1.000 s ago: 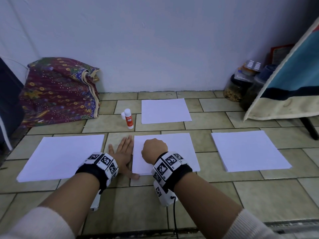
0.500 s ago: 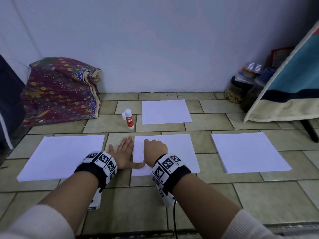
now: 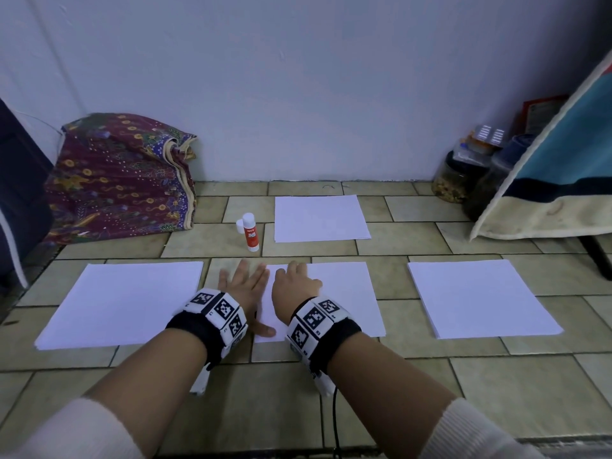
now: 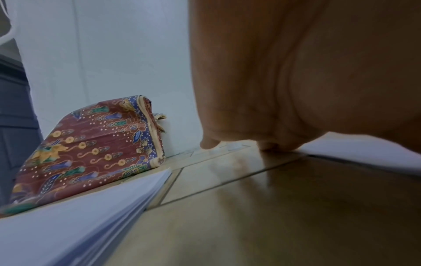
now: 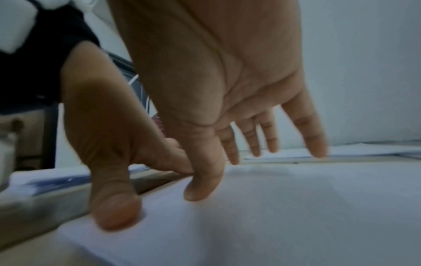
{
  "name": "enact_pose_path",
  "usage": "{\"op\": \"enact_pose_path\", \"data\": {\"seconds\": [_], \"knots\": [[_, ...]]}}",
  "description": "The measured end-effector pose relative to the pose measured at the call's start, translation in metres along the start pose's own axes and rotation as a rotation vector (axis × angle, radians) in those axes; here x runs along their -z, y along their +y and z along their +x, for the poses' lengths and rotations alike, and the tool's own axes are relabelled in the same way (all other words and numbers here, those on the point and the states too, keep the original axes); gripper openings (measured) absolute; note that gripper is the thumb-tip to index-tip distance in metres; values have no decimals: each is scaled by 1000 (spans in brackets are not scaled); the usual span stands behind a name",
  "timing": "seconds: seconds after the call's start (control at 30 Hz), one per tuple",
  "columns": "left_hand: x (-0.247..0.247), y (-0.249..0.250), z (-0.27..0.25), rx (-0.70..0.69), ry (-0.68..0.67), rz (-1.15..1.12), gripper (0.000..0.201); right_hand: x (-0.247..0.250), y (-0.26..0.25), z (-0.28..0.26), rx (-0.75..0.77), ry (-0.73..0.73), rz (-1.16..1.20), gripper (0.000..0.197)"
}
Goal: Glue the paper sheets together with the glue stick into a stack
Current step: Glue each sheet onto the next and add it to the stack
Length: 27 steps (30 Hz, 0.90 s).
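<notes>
Fingers (image 5: 314,144) of both hands, the left hand (image 3: 243,286) and the right hand (image 3: 294,286), lie straight, pressing the middle paper sheet's (image 3: 344,293) left edge.

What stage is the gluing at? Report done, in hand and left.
Done: the glue stick stands uncapped, its cap beside it. In hand: the left hand lies flat at the middle paper's left edge, and the right hand presses fingers on it. Left: the left pile, right pile and far sheet lie apart, unstacked.
</notes>
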<state>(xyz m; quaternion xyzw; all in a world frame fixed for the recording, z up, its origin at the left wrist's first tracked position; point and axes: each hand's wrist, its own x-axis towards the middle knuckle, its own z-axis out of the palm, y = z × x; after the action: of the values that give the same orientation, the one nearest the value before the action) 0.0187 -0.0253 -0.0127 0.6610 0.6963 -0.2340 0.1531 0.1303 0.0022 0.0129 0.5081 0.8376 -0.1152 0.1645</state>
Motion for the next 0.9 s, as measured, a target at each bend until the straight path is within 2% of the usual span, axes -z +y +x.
{"op": "enact_pose_path", "data": {"seconds": [0.07,0.13,0.3,0.37,0.43,0.47,0.5,0.6,0.63,0.7,0.83,0.9], "knots": [[0,-2,1,-1,-3,-23,125,1,8,5,90,-27,67,66],[0,-2,0,14,-15,-25,124,4,20,9,118,-66,131,79],[1,-4,-1,-9,-38,-41,124,2,59,4,55,-49,229,92],[-2,-7,0,-34,-37,-21,137,3,80,0,16,-48,268,90],[-6,-10,5,-63,68,7,160,3,105,-3,-38,-41,292,89],[-6,-11,5,-65,161,53,161,4,118,-4,-68,-39,297,89],[-8,-12,4,-58,195,66,158,3,129,-5,-94,-35,302,90],[-17,-18,10,-52,152,76,155,2,147,-7,-131,-17,294,92],[-21,-22,9,-74,118,40,150,1,149,-8,-134,-10,275,91],[-23,-24,11,-138,138,40,141,3,146,-9,-137,4,228,89],[4,-10,-6,-56,-26,-13,163,10,135,-15,-241,16,29,90],[12,-4,-7,-36,-18,2,175,11,130,-16,-263,2,-63,86]]}}
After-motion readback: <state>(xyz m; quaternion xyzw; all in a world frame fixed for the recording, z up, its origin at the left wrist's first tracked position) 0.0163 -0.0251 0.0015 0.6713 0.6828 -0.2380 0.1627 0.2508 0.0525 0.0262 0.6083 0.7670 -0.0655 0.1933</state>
